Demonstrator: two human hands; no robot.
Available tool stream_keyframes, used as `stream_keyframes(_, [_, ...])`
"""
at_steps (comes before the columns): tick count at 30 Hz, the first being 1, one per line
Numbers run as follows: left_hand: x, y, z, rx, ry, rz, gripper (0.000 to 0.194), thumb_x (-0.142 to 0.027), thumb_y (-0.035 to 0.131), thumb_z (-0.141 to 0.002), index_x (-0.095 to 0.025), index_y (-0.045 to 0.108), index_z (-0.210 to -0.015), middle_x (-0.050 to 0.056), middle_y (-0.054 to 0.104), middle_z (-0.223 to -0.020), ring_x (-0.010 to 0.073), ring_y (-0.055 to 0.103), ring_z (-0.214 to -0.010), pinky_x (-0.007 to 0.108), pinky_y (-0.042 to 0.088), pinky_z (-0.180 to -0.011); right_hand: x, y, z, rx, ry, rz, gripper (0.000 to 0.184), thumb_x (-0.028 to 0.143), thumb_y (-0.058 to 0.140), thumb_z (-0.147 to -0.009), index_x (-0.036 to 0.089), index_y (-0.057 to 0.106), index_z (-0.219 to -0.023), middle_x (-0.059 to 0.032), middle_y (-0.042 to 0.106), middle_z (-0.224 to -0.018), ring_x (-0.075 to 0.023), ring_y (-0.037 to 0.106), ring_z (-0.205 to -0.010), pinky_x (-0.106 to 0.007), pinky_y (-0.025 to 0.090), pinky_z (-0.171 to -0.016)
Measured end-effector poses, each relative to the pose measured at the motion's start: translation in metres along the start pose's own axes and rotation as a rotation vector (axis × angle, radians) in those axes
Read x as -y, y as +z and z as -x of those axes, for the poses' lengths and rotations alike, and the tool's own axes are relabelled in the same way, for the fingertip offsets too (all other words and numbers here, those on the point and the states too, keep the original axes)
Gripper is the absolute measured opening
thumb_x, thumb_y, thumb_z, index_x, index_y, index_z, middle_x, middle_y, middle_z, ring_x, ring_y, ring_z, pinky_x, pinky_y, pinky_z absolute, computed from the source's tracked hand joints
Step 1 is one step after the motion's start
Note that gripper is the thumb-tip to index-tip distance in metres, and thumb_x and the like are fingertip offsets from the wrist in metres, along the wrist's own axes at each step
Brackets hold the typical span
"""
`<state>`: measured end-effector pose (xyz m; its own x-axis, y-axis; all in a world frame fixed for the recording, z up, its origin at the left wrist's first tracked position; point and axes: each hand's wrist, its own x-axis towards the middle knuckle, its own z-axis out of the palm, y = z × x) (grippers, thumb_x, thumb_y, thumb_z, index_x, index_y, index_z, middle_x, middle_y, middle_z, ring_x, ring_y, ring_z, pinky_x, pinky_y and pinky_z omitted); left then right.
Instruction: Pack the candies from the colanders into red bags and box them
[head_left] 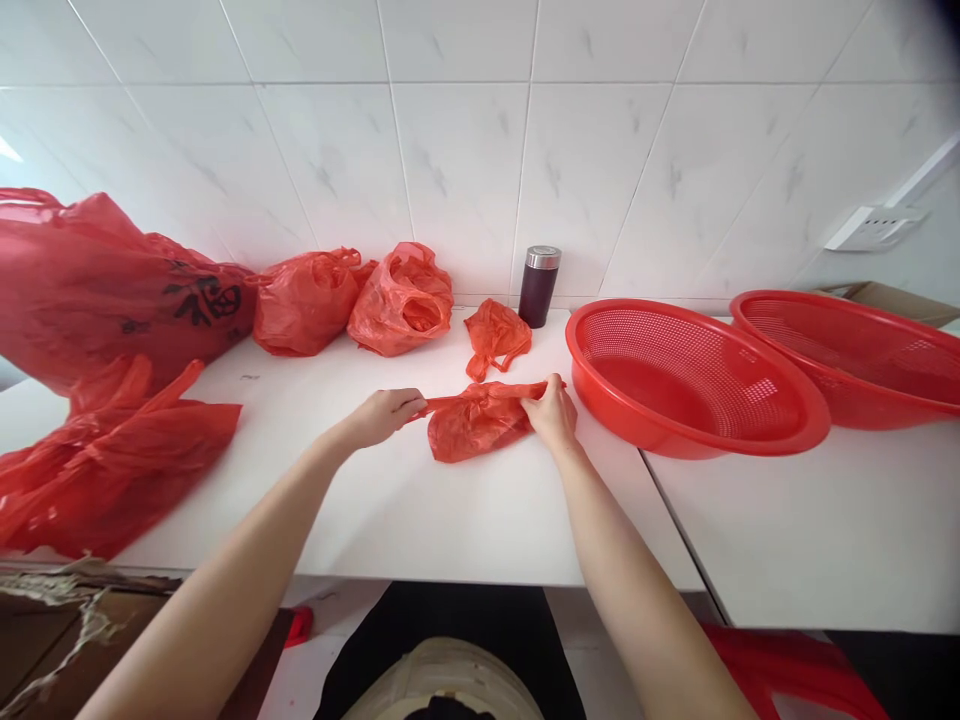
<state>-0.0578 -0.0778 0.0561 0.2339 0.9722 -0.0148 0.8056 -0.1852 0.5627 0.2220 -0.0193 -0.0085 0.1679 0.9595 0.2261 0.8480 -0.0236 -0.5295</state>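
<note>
A small red plastic bag [480,428] rests on the white table [420,520] in front of me, its top drawn out sideways between both hands. My left hand [386,415] is closed on the twisted end at the bag's left. On the other side, my right hand [551,410] pinches the opposite end, fingers closed. The bag's contents are hidden by the plastic. Just behind it lies another small red bag [496,332] with a knotted handle.
Along the tiled wall stand two filled red bags [307,305] [401,300] and a dark tumbler [540,287]. Larger red bags [112,280] [112,470] crowd the left. Two red plastic baskets [697,445] [862,400] sit at right, near a wall socket [876,228]. A cardboard box [45,640] is below left.
</note>
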Motion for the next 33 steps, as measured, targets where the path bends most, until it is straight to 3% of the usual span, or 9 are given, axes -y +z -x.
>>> stream_keyframes(4, [-0.002,-0.035,0.025,0.089,-0.017,0.077,0.042,-0.054,0.037,-0.090,-0.021,0.056,-0.074,-0.002,0.048,-0.062,0.0138,0.046,-0.059,0.024,0.039,-0.055,0.007,0.003,0.004,0.021,-0.060,0.030,0.046,0.057,0.058,-0.078,0.019,0.043,-0.100,-0.0123,0.066,-0.096,-0.0301,0.064,-0.089,-0.037,0.042,-0.075])
stream_keyframes(8, [-0.003,-0.043,0.030,0.169,-0.056,0.073,0.043,-0.055,0.041,-0.088,-0.020,0.061,-0.072,-0.001,0.050,-0.058,0.0141,0.048,-0.058,0.025,0.043,-0.058,0.008,0.003,0.005,0.028,-0.074,0.019,0.047,0.057,0.059,-0.077,0.019,0.042,-0.099,-0.0101,0.067,-0.091,-0.0293,0.065,-0.086,-0.036,0.041,-0.074])
stream_keyframes(12, [-0.019,-0.027,0.010,0.035,-0.081,0.004,0.041,-0.054,0.045,-0.084,-0.023,0.068,-0.098,0.003,0.066,-0.080,0.0183,0.058,-0.067,0.028,0.047,-0.062,0.001,0.002,0.006,0.015,-0.082,-0.027,0.042,0.050,0.060,-0.078,0.020,0.041,-0.101,-0.0068,0.067,-0.090,-0.0264,0.064,-0.085,-0.033,0.041,-0.071])
stream_keyframes(16, [-0.050,0.010,-0.016,-0.110,-0.001,-0.039,0.046,-0.048,0.055,-0.080,-0.031,0.059,-0.122,0.003,0.062,-0.124,0.0233,0.060,-0.102,0.033,0.046,-0.089,-0.003,0.001,0.008,0.012,-0.115,-0.094,0.036,0.044,0.057,-0.079,0.022,0.043,-0.104,-0.0049,0.067,-0.092,-0.0241,0.064,-0.082,-0.031,0.040,-0.068])
stream_keyframes(19, [-0.062,0.020,-0.027,-0.062,-0.001,-0.068,0.034,-0.039,0.062,-0.074,-0.027,0.068,-0.105,0.004,0.069,-0.104,0.0265,0.062,-0.098,0.037,0.046,-0.088,-0.006,0.000,0.008,0.027,-0.140,-0.171,0.040,0.047,0.056,-0.080,0.024,0.043,-0.111,-0.0026,0.067,-0.096,-0.0216,0.064,-0.081,-0.029,0.041,-0.067])
stream_keyframes(22, [-0.054,-0.013,-0.017,-0.006,-0.053,-0.034,0.023,-0.035,0.059,-0.077,-0.021,0.070,-0.091,0.004,0.070,-0.090,0.0237,0.064,-0.087,0.034,0.049,-0.079,-0.008,0.001,0.005,0.068,-0.149,-0.275,0.058,0.056,0.059,-0.077,0.028,0.040,-0.124,0.0013,0.066,-0.093,-0.0191,0.063,-0.077,-0.029,0.042,-0.067])
stream_keyframes(26, [-0.024,-0.094,0.041,0.015,-0.171,0.092,0.035,-0.043,0.051,-0.086,-0.018,0.065,-0.105,0.005,0.071,-0.100,0.0187,0.065,-0.083,0.030,0.052,-0.070,-0.010,0.004,0.002,0.113,-0.108,-0.358,0.064,0.059,0.060,-0.076,0.030,0.039,-0.129,0.0025,0.065,-0.088,-0.0201,0.062,-0.077,-0.031,0.042,-0.069])
stream_keyframes(28, [-0.005,-0.127,0.077,-0.003,-0.398,0.345,0.034,-0.043,0.060,-0.082,-0.019,0.064,-0.106,0.002,0.070,-0.103,0.0170,0.064,-0.088,0.028,0.053,-0.075,-0.012,0.005,0.001,0.123,-0.103,-0.338,0.058,0.055,0.058,-0.079,0.030,0.040,-0.128,0.0022,0.065,-0.089,-0.0206,0.061,-0.079,-0.031,0.042,-0.071])
stream_keyframes(33, [0.048,-0.157,0.145,-0.083,-0.722,0.420,0.040,-0.037,0.060,-0.085,-0.015,0.059,-0.119,0.003,0.071,-0.112,0.0163,0.064,-0.096,0.029,0.052,-0.085,-0.014,0.010,0.000,0.110,-0.112,-0.295,0.051,0.050,0.054,-0.081,0.029,0.043,-0.126,0.0005,0.066,-0.090,-0.0202,0.061,-0.079,-0.031,0.041,-0.069])
